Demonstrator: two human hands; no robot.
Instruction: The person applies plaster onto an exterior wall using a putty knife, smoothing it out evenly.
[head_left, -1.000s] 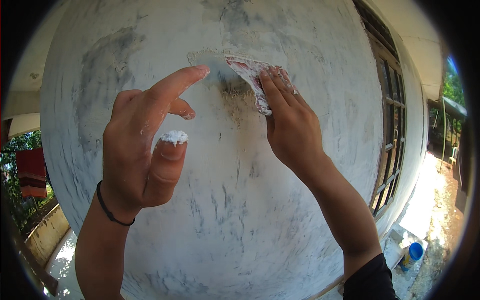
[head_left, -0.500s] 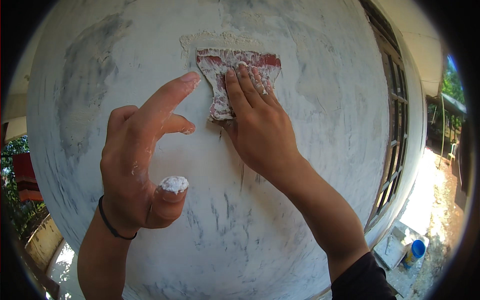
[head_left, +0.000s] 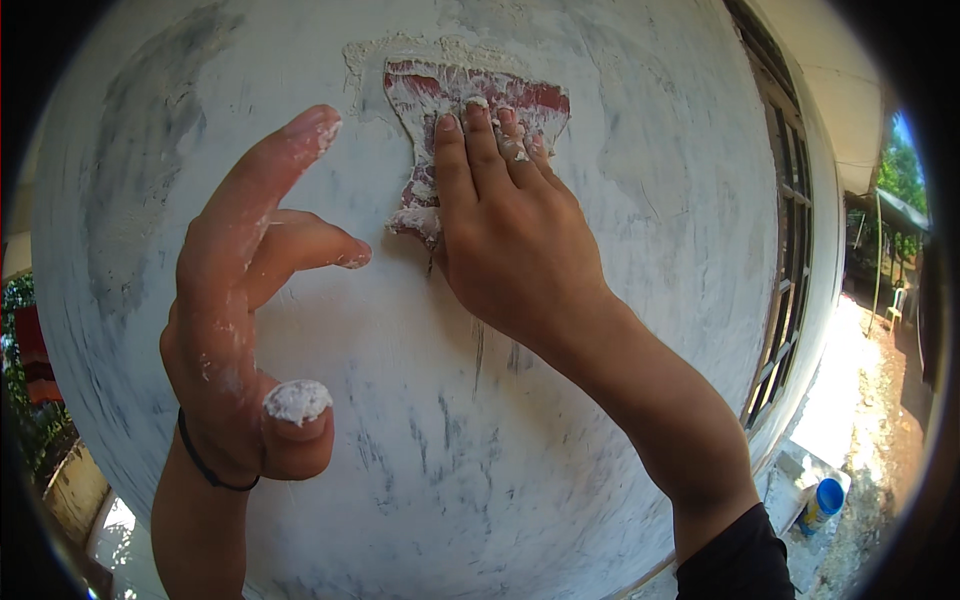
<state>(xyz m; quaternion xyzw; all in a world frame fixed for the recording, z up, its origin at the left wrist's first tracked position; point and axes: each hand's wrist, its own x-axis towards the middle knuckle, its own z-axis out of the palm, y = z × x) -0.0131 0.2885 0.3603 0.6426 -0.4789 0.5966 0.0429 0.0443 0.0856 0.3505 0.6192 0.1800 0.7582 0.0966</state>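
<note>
A red putty spreader (head_left: 475,85), smeared with white putty, lies against the upper middle of the wall (head_left: 400,340). My right hand (head_left: 515,220) presses on it with the fingers pointing up its face; the thumb is hidden behind. Just above the spreader's wide edge sits a rough ridge of putty (head_left: 470,48). My left hand (head_left: 250,300) is raised to the left, apart from the wall tool, with fingers and thumb spread. It holds nothing, but a clump of white putty (head_left: 298,402) sticks to the thumb tip, and smears mark the fingers.
A barred window (head_left: 785,240) is set in the wall to the right. Down at the lower right, a blue-rimmed can (head_left: 826,497) stands on a pale ledge. Grey patches (head_left: 140,160) show on the wall's upper left. Red cloth (head_left: 32,350) hangs at the far left.
My right hand and the spreader have moved slightly up the wall, close to the putty ridge. The left hand has shifted left, its fingers still spread.
</note>
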